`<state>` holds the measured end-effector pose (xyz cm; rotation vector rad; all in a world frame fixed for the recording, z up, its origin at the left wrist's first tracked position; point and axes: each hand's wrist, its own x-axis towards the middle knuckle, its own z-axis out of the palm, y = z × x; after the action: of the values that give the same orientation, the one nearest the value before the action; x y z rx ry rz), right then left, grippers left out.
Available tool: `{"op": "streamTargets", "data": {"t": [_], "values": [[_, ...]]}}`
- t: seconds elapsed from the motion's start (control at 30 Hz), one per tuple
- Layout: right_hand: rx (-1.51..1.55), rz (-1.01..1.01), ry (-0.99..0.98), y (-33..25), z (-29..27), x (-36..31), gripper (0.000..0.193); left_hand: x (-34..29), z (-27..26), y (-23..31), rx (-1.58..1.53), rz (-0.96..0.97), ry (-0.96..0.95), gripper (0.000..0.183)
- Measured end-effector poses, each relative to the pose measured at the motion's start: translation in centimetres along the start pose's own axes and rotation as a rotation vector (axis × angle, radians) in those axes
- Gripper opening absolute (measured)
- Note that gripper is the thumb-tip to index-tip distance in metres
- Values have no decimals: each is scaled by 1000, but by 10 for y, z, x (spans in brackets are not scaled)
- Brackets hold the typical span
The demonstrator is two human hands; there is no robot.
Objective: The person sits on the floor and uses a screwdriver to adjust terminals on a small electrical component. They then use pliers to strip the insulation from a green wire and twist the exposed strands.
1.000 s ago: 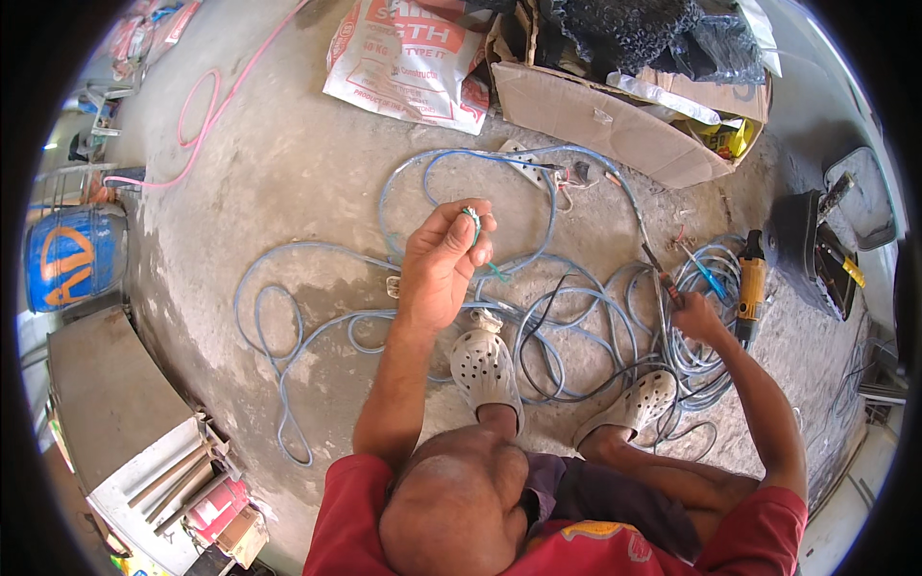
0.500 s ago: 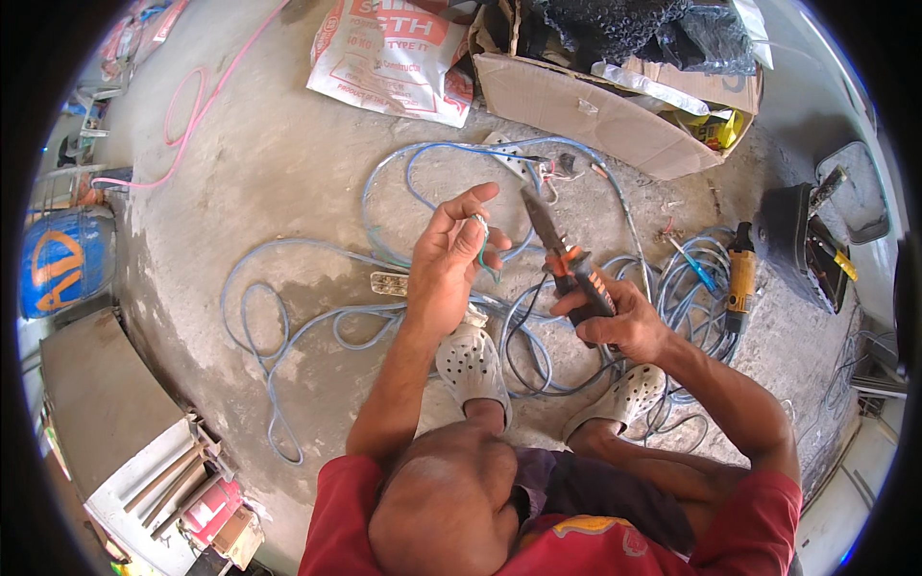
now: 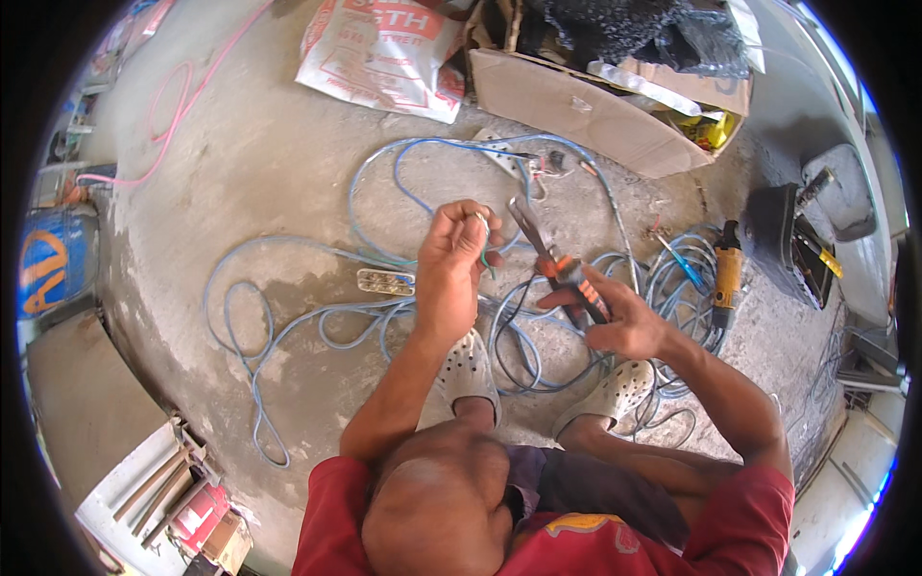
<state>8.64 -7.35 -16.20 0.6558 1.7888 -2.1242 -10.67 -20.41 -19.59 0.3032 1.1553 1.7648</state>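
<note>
Clamping metal pliers with black-and-orange handles (image 3: pixel 545 257), the right grip (image 3: pixel 619 317) has swung them to three o'clock of the left grip (image 3: pixel 455 261), within reach of the thin green wire (image 3: pixel 490 261) pinched there.

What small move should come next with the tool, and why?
Probably ease the metal pliers with black-and-orange handles slightly left, toward the thin green wire. The right hand holds them with the tip just right of the left hand, whose fingers pinch the wire; tip and wire look apart.
</note>
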Motion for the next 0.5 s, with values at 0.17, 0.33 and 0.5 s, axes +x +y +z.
{"op": "streamTargets", "data": {"t": [0.17,0.33,0.5], "values": [[-365,-302,113,-2,2,-5,66,3,-12,13,-119,44,51,18],[-493,-354,105,-18,-1,-6,43,-2,-8,19,-123,23,80,25],[-483,-317,136,-21,4,-6,24,-5,0,21,-148,-4,82,23]]}}
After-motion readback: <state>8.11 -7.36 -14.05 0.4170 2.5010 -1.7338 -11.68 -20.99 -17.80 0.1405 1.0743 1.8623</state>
